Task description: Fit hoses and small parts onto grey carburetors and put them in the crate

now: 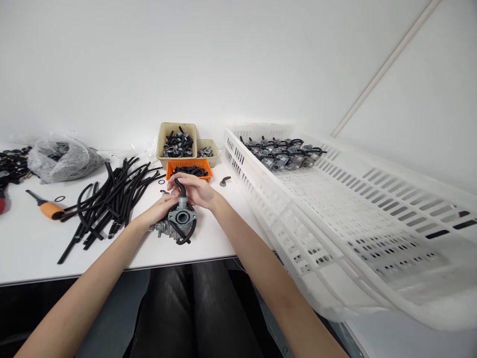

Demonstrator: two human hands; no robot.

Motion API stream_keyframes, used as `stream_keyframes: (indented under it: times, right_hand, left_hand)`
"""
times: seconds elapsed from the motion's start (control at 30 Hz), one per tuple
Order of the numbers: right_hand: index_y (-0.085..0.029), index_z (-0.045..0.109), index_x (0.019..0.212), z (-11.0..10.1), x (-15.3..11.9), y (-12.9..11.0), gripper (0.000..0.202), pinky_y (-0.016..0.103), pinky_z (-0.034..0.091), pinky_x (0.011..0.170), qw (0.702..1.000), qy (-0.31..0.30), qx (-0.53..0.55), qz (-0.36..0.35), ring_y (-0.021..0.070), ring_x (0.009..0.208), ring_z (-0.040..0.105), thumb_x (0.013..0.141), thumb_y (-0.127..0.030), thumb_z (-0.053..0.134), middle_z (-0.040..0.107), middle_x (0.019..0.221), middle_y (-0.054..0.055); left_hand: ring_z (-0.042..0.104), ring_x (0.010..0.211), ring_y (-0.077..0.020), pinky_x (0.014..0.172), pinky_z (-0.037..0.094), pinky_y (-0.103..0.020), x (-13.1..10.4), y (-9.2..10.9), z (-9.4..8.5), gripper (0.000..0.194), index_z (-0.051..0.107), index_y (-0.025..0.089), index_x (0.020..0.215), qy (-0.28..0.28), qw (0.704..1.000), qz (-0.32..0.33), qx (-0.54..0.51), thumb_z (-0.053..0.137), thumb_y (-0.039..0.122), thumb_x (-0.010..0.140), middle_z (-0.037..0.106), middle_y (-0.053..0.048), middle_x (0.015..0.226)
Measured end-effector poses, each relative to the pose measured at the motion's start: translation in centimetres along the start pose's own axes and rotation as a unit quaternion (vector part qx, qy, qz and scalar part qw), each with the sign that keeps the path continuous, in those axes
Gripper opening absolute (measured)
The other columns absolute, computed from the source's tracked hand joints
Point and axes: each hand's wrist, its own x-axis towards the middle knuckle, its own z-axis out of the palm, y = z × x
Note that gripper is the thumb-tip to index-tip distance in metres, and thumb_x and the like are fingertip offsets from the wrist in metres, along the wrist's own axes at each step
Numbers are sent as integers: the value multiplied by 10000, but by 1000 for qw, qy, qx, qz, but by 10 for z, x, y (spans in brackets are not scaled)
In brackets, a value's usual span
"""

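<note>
Many small dark parts (14, 163) are heaped at the far left of the white tabletop (208, 248), beside a crumpled clear plastic bag (61, 159) in which dark grey pieces are packed. Nearer the front edge, an orange-handled tool with a dark shaft (51, 209) is laid just beside a thin black ring (59, 199). Next, slim black rubber hoses (122, 191) are piled crosswise.

A silvery metal carburettor with a round bore (182, 217) is positioned at the table's front, its bore faced toward the wearer. Its left rear side is held by the left hand (164, 206), whose fingertips are hidden behind the metal body. The bent black rubber tube (181, 188) at its top is enclosed by the curled fingers of the right hand (197, 190), so the metal body is left below and between both hands.

Behind them, small parts are contained in two beige plastic bins (160, 141) and an orange plastic basket (209, 171). To the right, a small dark elbow piece (225, 181) is left lying alone, near a large white slotted plastic crate (257, 184), where similar carburettors (285, 153) are grouped at the far end.
</note>
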Motion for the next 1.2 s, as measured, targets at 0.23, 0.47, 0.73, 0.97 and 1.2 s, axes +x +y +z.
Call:
stream_keyframes:
  times: [0.23,0.47,0.73,0.97,1.2]
  right_hand:
    - [-151,574,947,-9,2,4,334,183,277,352,998,-32,47,3,129,646,517,628,-214,496,616,928,81]
    - [-144,571,931,-8,2,3,341,177,271,342,999,-29,40,7,127,634,506,608,-216,488,619,934,93]
    - [-155,578,909,-8,2,2,312,185,284,342,999,-30,39,0,131,643,494,608,-213,521,630,947,83]
    - [-163,551,906,-9,3,4,298,188,266,339,1000,-11,25,9,131,640,497,617,-221,501,631,960,82]
    - [-169,509,861,-10,2,4,247,183,245,304,999,-4,36,5,139,656,515,618,-209,507,626,970,85]
  left_hand:
    - [592,749,-205,714,457,-293,-3,7,2,420,690,158,695,3,1000,-10,13,560,555,660,677,-62,724]
    - [596,746,-209,732,460,-302,-2,8,3,431,698,154,713,-2,1000,-7,9,556,558,662,676,-58,700]
    - [613,798,-223,782,473,-308,-3,9,3,426,721,152,736,2,1000,5,9,564,543,672,708,-71,765]
    - [614,777,-221,751,480,-309,-3,8,1,453,725,143,753,-4,1000,4,20,552,556,683,707,-67,752]
    - [619,807,-222,784,474,-311,-3,8,2,457,720,139,778,-10,1000,17,14,538,551,703,708,-78,781]
